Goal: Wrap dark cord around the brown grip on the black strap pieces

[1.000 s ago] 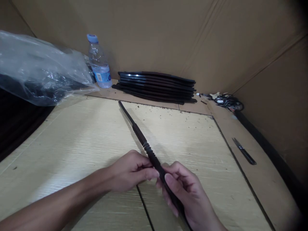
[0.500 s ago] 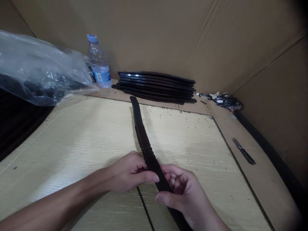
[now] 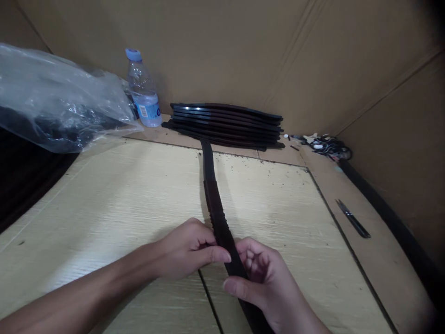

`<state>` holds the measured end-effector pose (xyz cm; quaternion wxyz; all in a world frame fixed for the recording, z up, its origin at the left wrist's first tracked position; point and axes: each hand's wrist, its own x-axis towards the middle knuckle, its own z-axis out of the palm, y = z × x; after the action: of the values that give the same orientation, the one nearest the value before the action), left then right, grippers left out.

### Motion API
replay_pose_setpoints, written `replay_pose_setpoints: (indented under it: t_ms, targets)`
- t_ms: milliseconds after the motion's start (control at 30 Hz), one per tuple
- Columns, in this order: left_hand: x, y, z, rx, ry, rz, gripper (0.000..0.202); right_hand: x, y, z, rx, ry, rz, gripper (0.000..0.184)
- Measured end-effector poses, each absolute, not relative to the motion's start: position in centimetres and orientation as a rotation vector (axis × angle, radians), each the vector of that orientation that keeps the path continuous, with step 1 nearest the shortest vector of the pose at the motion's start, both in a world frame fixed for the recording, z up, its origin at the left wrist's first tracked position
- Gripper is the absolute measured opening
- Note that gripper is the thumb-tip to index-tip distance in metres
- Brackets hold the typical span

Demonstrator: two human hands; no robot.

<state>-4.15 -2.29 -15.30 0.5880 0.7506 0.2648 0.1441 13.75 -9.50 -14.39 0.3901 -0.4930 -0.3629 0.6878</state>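
Observation:
A long, dark, slightly curved strip [image 3: 216, 202] rises from the bottom edge toward the back of the table. Partway along it sits a browner section with ridged, wrinkled edges, while its far end is smooth and black. My left hand [image 3: 194, 250] is closed on the strip's left side, thumb lying over the top. Lower down, my right hand [image 3: 266, 278] pinches the strip from the right, with its thumb on the near side and fingers curled behind. The fingertips under the strip are hidden.
Behind the table lies a stack of similar black strips [image 3: 225, 126]. A water bottle [image 3: 148, 104] and a clear plastic bag [image 3: 66, 102] over dark material stand left. On the right ledge are small snips [image 3: 352, 219] and a heap of scraps [image 3: 327, 146]. Cardboard walls surround the table.
The strip's far end has swung a little to the right and now reaches the front of the stack. Both hands keep nearly the same place and grip.

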Motion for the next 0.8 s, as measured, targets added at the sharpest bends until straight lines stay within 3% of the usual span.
replay_pose_setpoints:
  t_ms: [600, 800]
  targets:
    - [-4.07, -2.23, -15.88, 1.786, 0.631, 0.348, 0.045, 13.69, -9.80, -14.67, -1.264, -0.955, 1.665, 0.030]
    - [-3.94, -2.29, -15.90, 1.788, 0.620, 0.365, 0.044, 13.42, -10.23, -14.90, -1.189, -0.855, 1.880, 0.035]
